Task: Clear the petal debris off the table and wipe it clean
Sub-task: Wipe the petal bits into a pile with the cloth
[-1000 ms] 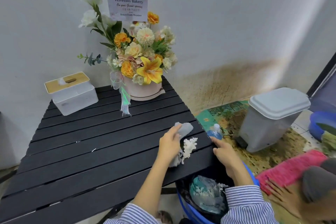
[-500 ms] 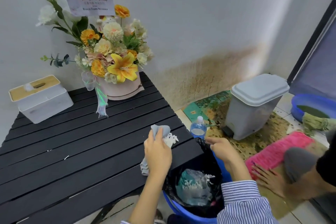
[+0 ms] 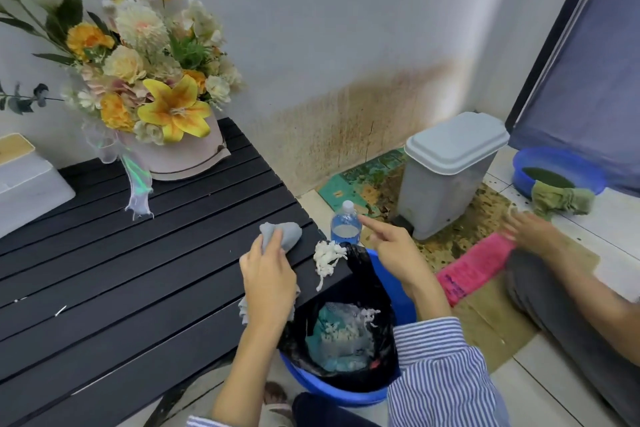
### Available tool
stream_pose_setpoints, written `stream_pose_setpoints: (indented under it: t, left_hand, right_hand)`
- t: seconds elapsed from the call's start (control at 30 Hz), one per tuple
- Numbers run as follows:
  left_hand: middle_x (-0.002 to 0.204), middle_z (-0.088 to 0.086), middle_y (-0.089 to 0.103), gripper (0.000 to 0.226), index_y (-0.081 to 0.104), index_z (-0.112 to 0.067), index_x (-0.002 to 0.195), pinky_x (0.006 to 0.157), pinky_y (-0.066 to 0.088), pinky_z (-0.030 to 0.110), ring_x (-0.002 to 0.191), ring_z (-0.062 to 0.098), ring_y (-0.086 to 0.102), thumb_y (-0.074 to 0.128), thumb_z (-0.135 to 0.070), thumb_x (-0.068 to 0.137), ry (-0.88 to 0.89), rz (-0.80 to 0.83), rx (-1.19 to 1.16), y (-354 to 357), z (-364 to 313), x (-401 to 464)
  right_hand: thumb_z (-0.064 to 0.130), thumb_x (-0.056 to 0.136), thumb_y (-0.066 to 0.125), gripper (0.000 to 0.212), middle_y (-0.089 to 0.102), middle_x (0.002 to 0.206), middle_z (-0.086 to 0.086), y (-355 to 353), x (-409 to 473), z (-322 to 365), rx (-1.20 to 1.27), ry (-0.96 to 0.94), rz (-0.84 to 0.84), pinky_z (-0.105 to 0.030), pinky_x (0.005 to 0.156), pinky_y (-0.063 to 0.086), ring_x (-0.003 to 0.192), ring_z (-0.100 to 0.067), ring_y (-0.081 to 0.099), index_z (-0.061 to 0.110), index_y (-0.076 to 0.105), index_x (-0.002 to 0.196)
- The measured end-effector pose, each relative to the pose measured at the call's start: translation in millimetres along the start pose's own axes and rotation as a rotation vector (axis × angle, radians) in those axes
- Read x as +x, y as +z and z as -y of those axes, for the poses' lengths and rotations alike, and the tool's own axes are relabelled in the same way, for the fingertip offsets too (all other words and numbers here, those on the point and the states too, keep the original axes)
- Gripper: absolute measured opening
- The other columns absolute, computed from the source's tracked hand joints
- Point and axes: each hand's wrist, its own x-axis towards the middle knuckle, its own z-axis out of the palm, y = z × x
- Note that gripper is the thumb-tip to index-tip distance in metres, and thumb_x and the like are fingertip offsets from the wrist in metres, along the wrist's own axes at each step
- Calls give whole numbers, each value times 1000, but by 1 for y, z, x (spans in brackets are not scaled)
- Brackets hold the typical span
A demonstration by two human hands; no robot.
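Note:
My left hand point(image 3: 268, 279) grips a grey cloth point(image 3: 282, 234) on the black slatted table point(image 3: 121, 270), near its right edge. A clump of white petal debris point(image 3: 327, 256) lies right at that edge, partly hanging over it. Under the edge stands a blue bucket lined with a black bag point(image 3: 341, 347), holding white petals and teal scraps. My right hand point(image 3: 394, 250) holds the bag's rim against the table edge, index finger stretched out. A few small white bits point(image 3: 60, 310) remain on the slats at the left.
A flower arrangement in a pink box point(image 3: 156, 97) and a white tissue box point(image 3: 24, 180) stand at the table's back. A water bottle point(image 3: 345, 224), grey pedal bin point(image 3: 446, 173), blue basin point(image 3: 557, 172) and pink mat point(image 3: 474, 269) are on the floor. Another person's hand point(image 3: 530, 232) is at right.
My left hand has pushed the petal clump with the cloth to the table's right edge, above the bag. The view has swung right and down.

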Motion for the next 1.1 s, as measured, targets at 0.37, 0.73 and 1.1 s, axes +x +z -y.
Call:
stream_pose_setpoints:
  t: [0.37, 0.73, 1.1]
  left_hand:
    - [149, 7, 32, 43, 43, -19, 140, 98, 26, 28, 126, 29, 32, 33, -9, 99, 67, 133, -34, 41, -56, -10]
    - [145, 10, 38, 42, 46, -17, 137, 98, 33, 34, 123, 31, 33, 37, -7, 98, 71, -4, 8, 32, -29, 0]
    - [149, 8, 34, 43, 43, -19, 140, 105, 31, 33, 129, 27, 31, 37, -10, 98, 225, 79, 51, 42, -30, 2]
  right_hand:
    - [0, 98, 33, 42, 46, 144, -1, -14, 0, -9, -40, 17, -22, -19, 98, 28, 134, -14, 39, 11, 48, 137]
    - [-3, 97, 33, 43, 46, 144, -7, -32, 10, -44, -114, 154, -79, -24, 100, 32, 136, -19, 38, 6, 47, 136]
    - [8, 97, 45, 34, 51, 139, -11, -6, 23, -75, -318, 368, 87, -34, 104, 39, 125, -26, 49, 7, 56, 129]
